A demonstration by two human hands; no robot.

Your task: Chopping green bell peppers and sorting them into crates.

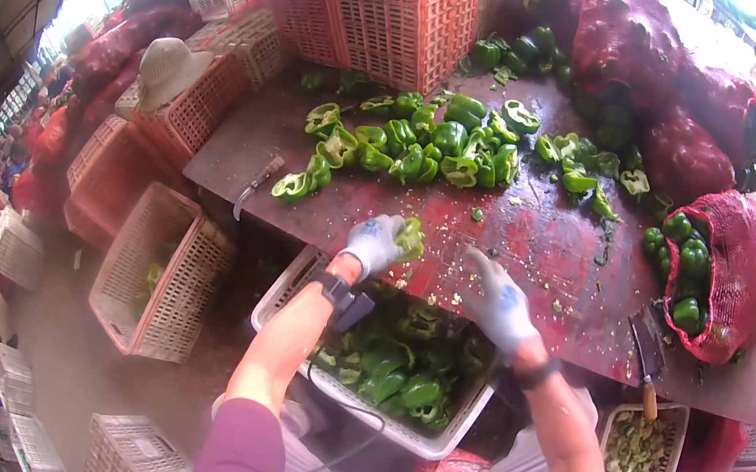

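My left hand (375,243), in a white glove, is closed on a cut green bell pepper piece (410,239) just above the table's near edge. To its right my gloved right hand (502,305) has its fingers stretched out and holds nothing. Beneath both hands a white crate (425,438) is filled with cut green peppers (401,368). Farther back on the table lies a spread of halved green peppers (412,143); their pale insides show on several.
On the dark red table (364,199) lie a small knife (257,185) at left and a cleaver (644,367) at right. A red mesh sack (748,275) spills whole peppers. A crate of pepper cores (633,464) stands lower right; a pink crate (164,276) stands left.
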